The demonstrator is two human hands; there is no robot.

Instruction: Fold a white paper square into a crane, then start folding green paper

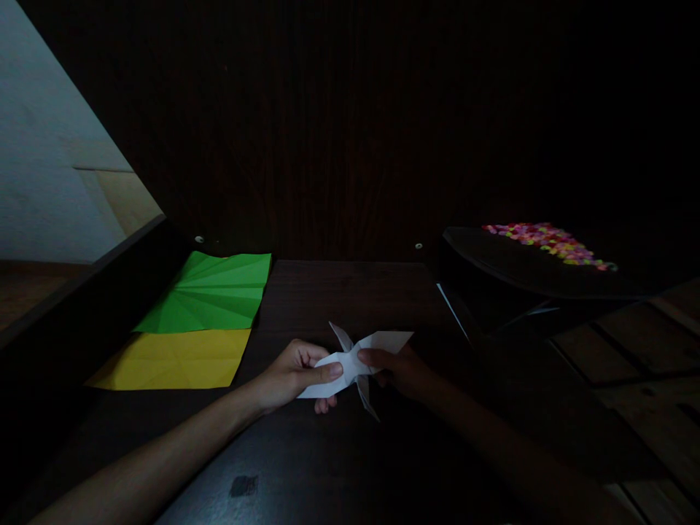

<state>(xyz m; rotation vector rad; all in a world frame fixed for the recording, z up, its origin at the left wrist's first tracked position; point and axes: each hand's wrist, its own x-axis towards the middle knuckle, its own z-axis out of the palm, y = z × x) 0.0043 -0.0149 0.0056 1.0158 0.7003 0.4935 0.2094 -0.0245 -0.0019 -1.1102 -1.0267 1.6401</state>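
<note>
Both hands, left hand and right hand, pinch a folded white paper with closed fingers at centre frame above the worktop.

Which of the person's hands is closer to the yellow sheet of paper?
Left. The left hand pinches the white folded paper just right of the yellow sheet; the right hand grips the paper's far side, farther away.

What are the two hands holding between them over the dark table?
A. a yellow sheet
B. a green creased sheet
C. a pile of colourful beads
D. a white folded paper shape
D: the left hand and right hand both pinch the white folded paper shape, while the green sheet and yellow sheet lie flat to the left.
</note>
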